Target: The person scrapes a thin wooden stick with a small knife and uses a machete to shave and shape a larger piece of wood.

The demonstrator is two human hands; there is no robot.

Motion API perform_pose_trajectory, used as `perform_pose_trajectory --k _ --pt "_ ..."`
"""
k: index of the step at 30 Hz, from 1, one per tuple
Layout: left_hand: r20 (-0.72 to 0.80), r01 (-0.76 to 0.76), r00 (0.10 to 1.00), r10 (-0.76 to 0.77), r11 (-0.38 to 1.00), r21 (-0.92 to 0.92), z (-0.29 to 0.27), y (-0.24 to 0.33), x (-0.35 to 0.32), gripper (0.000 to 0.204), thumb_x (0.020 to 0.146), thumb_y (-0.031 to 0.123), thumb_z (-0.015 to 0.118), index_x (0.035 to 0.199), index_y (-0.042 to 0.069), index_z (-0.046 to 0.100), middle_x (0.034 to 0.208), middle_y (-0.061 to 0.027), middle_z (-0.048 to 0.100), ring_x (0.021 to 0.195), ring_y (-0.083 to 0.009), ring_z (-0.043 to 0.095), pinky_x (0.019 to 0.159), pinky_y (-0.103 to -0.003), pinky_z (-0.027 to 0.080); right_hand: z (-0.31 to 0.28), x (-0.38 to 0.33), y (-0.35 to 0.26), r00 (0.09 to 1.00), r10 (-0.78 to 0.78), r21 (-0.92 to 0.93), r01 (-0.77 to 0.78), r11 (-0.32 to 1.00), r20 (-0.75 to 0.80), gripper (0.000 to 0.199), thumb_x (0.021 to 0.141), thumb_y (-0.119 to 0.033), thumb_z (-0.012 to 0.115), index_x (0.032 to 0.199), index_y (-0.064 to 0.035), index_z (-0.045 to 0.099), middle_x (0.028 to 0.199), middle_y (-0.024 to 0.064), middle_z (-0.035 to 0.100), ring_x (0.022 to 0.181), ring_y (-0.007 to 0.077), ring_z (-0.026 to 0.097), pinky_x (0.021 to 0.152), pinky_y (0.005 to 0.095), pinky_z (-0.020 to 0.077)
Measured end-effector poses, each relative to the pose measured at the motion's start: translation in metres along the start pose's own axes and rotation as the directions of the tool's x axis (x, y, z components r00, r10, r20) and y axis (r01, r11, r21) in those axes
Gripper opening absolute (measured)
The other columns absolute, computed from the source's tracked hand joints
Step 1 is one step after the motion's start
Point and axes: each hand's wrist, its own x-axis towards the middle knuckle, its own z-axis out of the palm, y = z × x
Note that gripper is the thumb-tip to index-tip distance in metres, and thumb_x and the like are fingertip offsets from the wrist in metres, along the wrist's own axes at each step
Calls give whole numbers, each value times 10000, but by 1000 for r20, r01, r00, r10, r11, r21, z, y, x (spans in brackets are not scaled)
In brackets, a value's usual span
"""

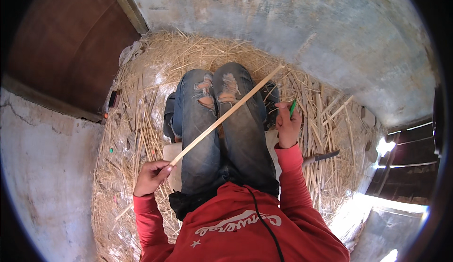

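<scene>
One end of a long, pale bamboo strip [226, 114] is pinched between the thumb and fingers of my left hand [153, 177]. The strip slants up to the right across my knees, its far end above the straw past my right knee. My right hand [289, 126], beside my right thigh, is closed on a slim green object [293, 108]. Only part of that object sticks out, so its kind cannot be told. The strip passes to the left of my right hand, apart from it.
A knife [322, 158] with a dark blade lies by my right forearm on bamboo strips [325, 120]. Straw and shavings [188, 49] cover the floor. Ahead stands a pale wall [292, 12], with a brown door [75, 49] at far left. A dark item [113, 99] lies near it.
</scene>
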Motion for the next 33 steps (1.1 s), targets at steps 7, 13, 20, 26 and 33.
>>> perform_pose_trajectory --k 7,13,20,26,33 --pt "-115 -270 950 289 950 154 76 32 60 221 999 122 678 1165 -20 712 745 -39 654 639 -92 585 589 -268 466 4 -18 7 980 -51 -262 101 960 190 342 1051 -325 581 894 -25 628 609 0 462 550 98 441 515 301 329" --pt "-104 -422 871 480 840 341 128 65 80 262 967 82 662 1216 16 708 876 -171 694 672 -308 668 631 -387 515 9 -33 6 949 -154 -589 292 753 274 404 1028 -349 596 838 6 603 646 230 532 589 401 562 551 447 423" --pt "-112 -413 856 506 796 443 154 70 95 278 949 95 669 1218 91 737 809 -129 642 684 -341 646 623 -429 491 11 -48 -4 894 -111 -671 403 623 434 444 1011 -426 613 836 -18 624 636 228 578 607 442 617 536 506 441" --pt "-97 -422 845 525 768 481 172 63 104 287 939 66 660 1217 65 733 819 -151 641 729 -354 655 653 -434 498 12 -49 3 860 -126 -667 468 580 494 435 1010 -425 613 824 -32 602 632 218 591 606 441 617 543 509 456" --pt "-115 -419 841 529 770 481 174 61 106 290 934 31 635 1209 49 728 818 -160 633 742 -371 650 666 -432 496 12 -44 15 849 -132 -660 486 573 511 396 1015 -390 618 844 -33 618 655 233 584 630 452 613 539 510 434"
